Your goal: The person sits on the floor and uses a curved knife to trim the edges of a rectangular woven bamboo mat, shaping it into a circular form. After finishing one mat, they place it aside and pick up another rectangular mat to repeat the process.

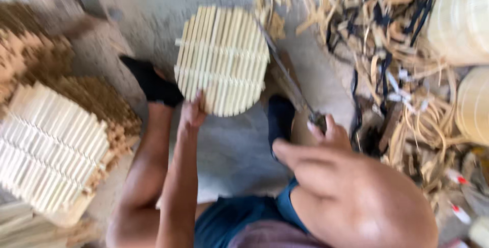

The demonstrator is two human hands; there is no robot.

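You're trimming the round slat mat (222,59) gripped in your left hand (192,111) (right hand (326,132) clenches the knife (288,77)); next cut needs a steady edge.

Surface: a grey concrete floor (234,151), dusty.
Left side: a stack of slatted bamboo mats (48,151) lay on it.
Upper right: a loose heap of bamboo strips and dark offcuts (392,59) was spread across it.

Bare arms, bare legs, dark blue shorts (239,222), black footwear (153,82) on both feet
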